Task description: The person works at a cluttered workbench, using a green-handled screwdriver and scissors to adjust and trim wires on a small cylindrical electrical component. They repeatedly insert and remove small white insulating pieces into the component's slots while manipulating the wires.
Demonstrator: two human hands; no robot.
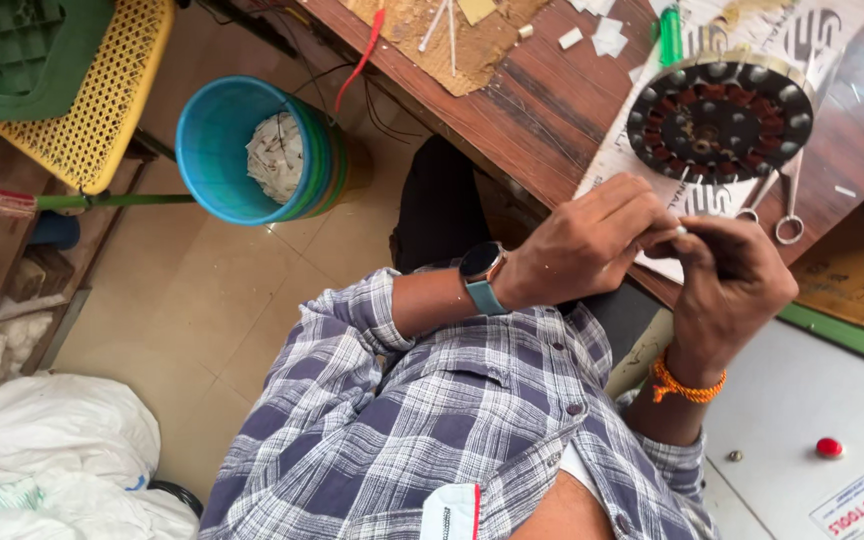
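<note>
Two bare hands are meeting just below a wooden table (pixel 552 110) that is running across the upper right, from twelve to three o'clock. White sacks (pixel 52 450) are lying on the floor at seven o'clock, and a yellow mesh basket (pixel 112 90) is sitting at ten o'clock. A blue bucket (pixel 214 140) with crumpled white material inside is standing at eleven o'clock, on the floor beside the table edge. On the table at two o'clock, a round dark stator (pixel 720 118) ringed with metal studs is resting on a sheet of printed paper (pixel 822 30), with a pair of scissors (pixel 777 205) lying just under its lower rim. The left hand (pixel 587 245), wearing a watch with a teal strap (pixel 482 280), is closing its fingers toward the right hand (pixel 732 285), which is carrying an orange thread band (pixel 687 385) at the wrist. Both hands are pinching, fingertips touching, around a small pale piece (pixel 681 230) between them, too small to identify; it is sitting just below the stator, at the table edge. A green pen-like tool (pixel 670 35) is lying at one o'clock, and a small red button (pixel 829 447) is showing at four o'clock.
</note>
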